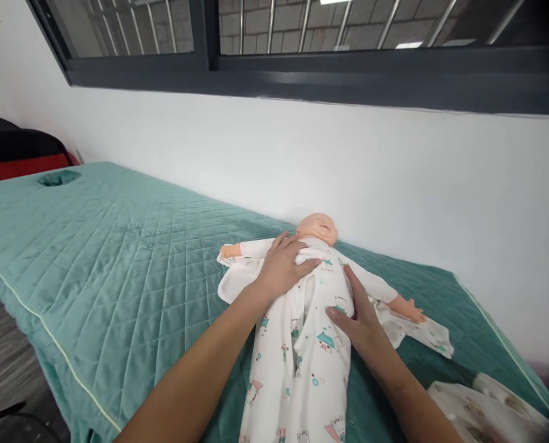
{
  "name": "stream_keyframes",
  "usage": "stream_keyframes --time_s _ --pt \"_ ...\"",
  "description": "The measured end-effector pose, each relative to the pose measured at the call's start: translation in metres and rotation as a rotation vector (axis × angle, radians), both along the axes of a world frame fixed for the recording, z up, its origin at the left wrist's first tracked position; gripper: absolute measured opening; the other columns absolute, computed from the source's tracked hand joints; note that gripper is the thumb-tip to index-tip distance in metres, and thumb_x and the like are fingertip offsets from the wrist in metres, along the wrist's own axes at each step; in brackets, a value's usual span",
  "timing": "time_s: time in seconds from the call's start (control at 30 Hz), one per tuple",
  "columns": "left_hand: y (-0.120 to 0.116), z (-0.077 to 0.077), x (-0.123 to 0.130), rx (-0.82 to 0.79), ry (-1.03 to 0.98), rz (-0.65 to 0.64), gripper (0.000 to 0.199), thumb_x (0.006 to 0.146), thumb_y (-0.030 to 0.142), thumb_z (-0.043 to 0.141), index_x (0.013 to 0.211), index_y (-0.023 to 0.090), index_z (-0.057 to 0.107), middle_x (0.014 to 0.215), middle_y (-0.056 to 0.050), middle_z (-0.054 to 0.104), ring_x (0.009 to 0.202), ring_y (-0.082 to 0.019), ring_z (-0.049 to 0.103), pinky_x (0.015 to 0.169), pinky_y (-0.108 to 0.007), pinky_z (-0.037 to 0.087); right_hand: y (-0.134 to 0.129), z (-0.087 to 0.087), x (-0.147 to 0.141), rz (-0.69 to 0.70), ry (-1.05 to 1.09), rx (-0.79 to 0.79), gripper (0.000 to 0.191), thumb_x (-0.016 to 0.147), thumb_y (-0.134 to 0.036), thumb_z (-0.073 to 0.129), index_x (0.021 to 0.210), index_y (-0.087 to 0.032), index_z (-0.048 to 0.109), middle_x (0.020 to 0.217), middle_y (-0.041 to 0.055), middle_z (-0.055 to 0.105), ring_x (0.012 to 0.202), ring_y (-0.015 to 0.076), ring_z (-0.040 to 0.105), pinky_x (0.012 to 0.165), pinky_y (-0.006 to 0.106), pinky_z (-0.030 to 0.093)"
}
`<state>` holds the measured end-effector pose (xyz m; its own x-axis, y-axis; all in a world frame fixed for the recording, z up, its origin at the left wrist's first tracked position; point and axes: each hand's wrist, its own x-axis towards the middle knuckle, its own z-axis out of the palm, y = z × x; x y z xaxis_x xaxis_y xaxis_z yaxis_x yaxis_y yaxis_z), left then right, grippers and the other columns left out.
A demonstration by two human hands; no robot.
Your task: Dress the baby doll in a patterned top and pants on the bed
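A baby doll (317,227) lies on its back with its head near the wall and both arms spread sideways. White printed clothing (323,363) covers its body and legs, with a gap down the front. My left hand (284,264) rests on the chest at the left, its fingers spread over the cloth. On the right side of the torso lies my right hand (357,307), thumb and fingers apart against the fabric. Loose parts of the garment lie beneath the doll's arms on both sides.
A green quilted bed cover (140,264) with a round hole (59,178) spreads under the doll. Another printed cloth (487,409) lies at the lower right. Behind are a white wall (394,178) and barred window; a black and red object (23,154) stands at the far left.
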<state>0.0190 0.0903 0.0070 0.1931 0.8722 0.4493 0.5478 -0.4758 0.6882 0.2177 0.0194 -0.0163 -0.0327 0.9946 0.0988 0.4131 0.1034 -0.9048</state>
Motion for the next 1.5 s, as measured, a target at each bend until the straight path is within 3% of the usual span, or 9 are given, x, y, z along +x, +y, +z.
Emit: stream_keyframes --time_s 0.2,0.33,0.43,0.6,0.77,0.97,1.07,1.23,1.5 --pt "-0.018 0.003 0.002 0.277 0.026 0.001 0.019 0.095 0.037 0.054 0.093 0.022 0.064 0.138 -0.005 0.059 0.137 -0.023 0.042 0.113 -0.042 0.037 -0.009 0.008 -0.011 -0.05 -0.042 -0.01 0.096 0.077 -0.049 0.072 0.155 -0.038 0.017 0.163 0.0014 0.022 0.148 0.026 0.026 0.118 0.046 0.033" --pt "-0.031 0.002 0.003 0.498 0.176 -0.014 0.023 0.1 0.032 0.044 0.093 0.02 0.062 0.107 -0.007 0.069 0.104 -0.021 0.058 0.092 -0.039 0.044 -0.011 0.008 -0.014 -0.062 -0.089 0.114 0.098 0.073 -0.046 0.076 0.153 -0.036 0.021 0.164 0.0027 0.018 0.15 0.0273 0.018 0.121 0.051 0.025" --pt "-0.035 0.0 0.006 0.571 0.243 0.049 0.026 0.1 0.032 0.041 0.09 0.02 0.061 0.087 -0.007 0.065 0.085 -0.021 0.056 0.08 -0.039 0.041 -0.012 0.009 -0.015 -0.035 -0.177 0.218 0.083 0.075 -0.045 0.074 0.146 -0.034 0.032 0.163 0.0035 0.017 0.15 0.0275 0.018 0.12 0.052 0.025" --pt "-0.035 -0.003 0.01 0.659 0.226 0.071 0.024 0.1 0.028 0.039 0.091 0.017 0.058 0.084 -0.008 0.061 0.079 -0.021 0.05 0.074 -0.037 0.039 -0.009 0.01 -0.021 -0.086 -0.246 0.415 0.062 0.073 -0.039 0.075 0.126 -0.027 0.045 0.15 0.0108 0.031 0.143 0.03 0.029 0.114 0.052 0.031" --pt "-0.034 -0.007 0.009 0.664 0.216 0.045 0.024 0.1 0.027 0.038 0.087 0.017 0.055 0.08 -0.008 0.06 0.075 -0.021 0.048 0.071 -0.036 0.039 -0.012 0.008 -0.031 -0.194 -0.267 0.423 0.039 0.072 -0.039 0.074 0.1 -0.023 0.051 0.126 0.0118 0.041 0.127 0.0316 0.04 0.103 0.049 0.041" --pt "-0.035 -0.011 0.002 0.558 0.248 0.19 0.036 0.1 0.035 0.041 0.07 0.02 0.054 0.065 -0.003 0.058 0.071 -0.019 0.051 0.07 -0.037 0.035 -0.02 0.011 -0.037 -0.179 -0.458 0.539 0.019 0.086 -0.034 0.058 0.099 -0.023 0.051 0.103 0.0084 0.054 0.103 0.0291 0.05 0.091 0.047 0.041" --pt "-0.038 -0.014 -0.003 0.502 0.252 0.273 0.043 0.101 0.035 0.038 0.063 0.02 0.052 0.058 -0.002 0.054 0.067 -0.018 0.051 0.07 -0.037 0.033 -0.023 0.012 -0.038 -0.21 -0.593 0.552 0.009 0.086 -0.032 0.056 0.088 -0.024 0.052 0.09 0.0063 0.059 0.093 0.0289 0.05 0.084 0.045 0.039" --pt "-0.049 -0.024 -0.017 0.41 0.241 0.298 0.042 0.099 0.034 0.041 0.06 0.02 0.053 0.059 -0.002 0.057 0.066 -0.017 0.053 0.072 -0.036 0.032 -0.029 0.012 -0.036 -0.266 -0.7 0.603 0.01 0.085 -0.031 0.057 0.078 -0.024 0.055 0.088 0.0048 0.066 0.096 0.0292 0.049 0.087 0.044 0.033" --pt "-0.098 -0.048 -0.062 -0.194 -0.164 0.655 0.046 0.095 0.044 0.041 0.056 0.02 0.047 0.052 0.002 0.046 0.055 -0.014 0.044 0.057 -0.028 0.027 -0.022 0.003 -0.001 -0.37 -0.686 0.543 0.007 0.077 -0.029 0.055 0.073 -0.024 0.056 0.08 0.0049 0.064 0.089 0.0276 0.048 0.082 0.042 0.034"
